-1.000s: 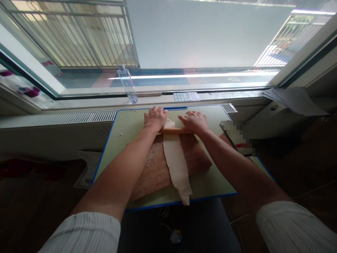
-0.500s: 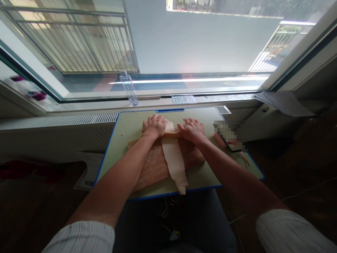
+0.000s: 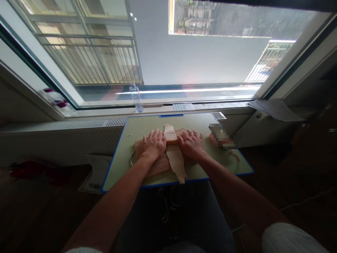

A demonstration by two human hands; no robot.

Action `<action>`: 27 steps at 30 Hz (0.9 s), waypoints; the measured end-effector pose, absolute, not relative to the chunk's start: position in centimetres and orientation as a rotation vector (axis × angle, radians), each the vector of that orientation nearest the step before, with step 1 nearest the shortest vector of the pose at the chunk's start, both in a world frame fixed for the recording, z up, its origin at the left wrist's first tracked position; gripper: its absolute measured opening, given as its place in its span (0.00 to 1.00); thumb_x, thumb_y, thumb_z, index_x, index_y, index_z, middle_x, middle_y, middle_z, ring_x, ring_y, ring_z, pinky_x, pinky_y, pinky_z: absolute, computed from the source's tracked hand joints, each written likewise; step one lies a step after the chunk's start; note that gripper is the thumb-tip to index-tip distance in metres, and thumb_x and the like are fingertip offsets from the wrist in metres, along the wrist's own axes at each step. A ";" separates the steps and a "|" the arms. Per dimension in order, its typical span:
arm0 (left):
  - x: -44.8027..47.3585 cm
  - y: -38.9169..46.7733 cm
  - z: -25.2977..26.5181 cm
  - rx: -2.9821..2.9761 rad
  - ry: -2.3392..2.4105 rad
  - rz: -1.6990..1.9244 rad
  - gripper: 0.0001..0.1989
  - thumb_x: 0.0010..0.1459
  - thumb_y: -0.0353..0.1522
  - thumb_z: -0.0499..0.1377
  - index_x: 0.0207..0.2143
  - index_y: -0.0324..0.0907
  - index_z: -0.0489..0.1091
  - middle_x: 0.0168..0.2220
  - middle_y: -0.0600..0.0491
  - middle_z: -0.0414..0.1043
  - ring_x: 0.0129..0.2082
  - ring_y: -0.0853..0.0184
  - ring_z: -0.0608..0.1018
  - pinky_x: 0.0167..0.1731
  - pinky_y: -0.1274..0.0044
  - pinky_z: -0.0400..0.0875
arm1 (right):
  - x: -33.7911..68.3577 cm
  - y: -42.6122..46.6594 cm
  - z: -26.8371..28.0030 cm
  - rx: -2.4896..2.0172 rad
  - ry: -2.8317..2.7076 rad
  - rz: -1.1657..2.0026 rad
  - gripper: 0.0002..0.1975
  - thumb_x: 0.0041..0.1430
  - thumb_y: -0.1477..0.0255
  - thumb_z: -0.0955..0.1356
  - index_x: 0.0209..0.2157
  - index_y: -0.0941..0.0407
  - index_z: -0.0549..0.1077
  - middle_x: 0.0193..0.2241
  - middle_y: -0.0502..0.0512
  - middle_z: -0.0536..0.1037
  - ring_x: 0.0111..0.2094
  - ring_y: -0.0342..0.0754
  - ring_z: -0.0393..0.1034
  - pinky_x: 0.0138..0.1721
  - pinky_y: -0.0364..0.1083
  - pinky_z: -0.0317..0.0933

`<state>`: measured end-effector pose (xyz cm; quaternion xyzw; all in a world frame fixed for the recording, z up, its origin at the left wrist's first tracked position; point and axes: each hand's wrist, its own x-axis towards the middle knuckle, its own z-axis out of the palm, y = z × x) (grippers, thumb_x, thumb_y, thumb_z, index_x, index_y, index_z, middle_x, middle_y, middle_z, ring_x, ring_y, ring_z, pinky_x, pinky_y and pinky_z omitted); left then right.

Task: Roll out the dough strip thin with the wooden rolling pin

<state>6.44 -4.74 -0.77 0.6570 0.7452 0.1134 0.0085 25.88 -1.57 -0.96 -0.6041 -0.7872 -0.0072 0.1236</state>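
Head view: both palms down on the rolling pin (image 3: 172, 142), left hand (image 3: 154, 144) over one end, right hand (image 3: 191, 143) over the other. Fingers stretched forward, a bit spread, not curled round the wood, so I count both as released (thumb undersides hidden, can't tell there).

Between my hands the pin lies across a pale dough strip (image 3: 176, 160), touching it. Strip runs away from me: far end sticks out past the pin and over the far edge of the wooden board (image 3: 158, 168), near end narrows to a ragged tip that overhangs the board and reaches about to the near edge of the table (image 3: 118, 158). Board sits slightly askew, a thin metal loop (image 3: 132, 159) at its left side.

Table is pale green, blue-rimmed. Small white crumbs (image 3: 129, 135) lie at its far left; a pixelated item (image 3: 222, 137) is on the right, well apart from my right hand, with a pinkish strip (image 3: 235, 155) just beside it. Clear bottle (image 3: 136, 100) stands upright on the windowsill (image 3: 154, 109); loose papers (image 3: 276, 109) lie off to the right.
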 end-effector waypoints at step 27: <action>3.5 6.9 0.6 1.889 2.333 0.212 0.29 0.73 0.42 0.42 0.64 0.47 0.73 0.70 0.40 0.67 0.68 0.45 0.68 0.67 0.42 0.60 | 22.1 12.6 0.3 -1.838 -2.282 0.305 0.39 0.69 0.41 0.62 0.66 0.56 0.74 0.67 0.68 0.73 0.67 0.67 0.64 0.67 0.64 0.54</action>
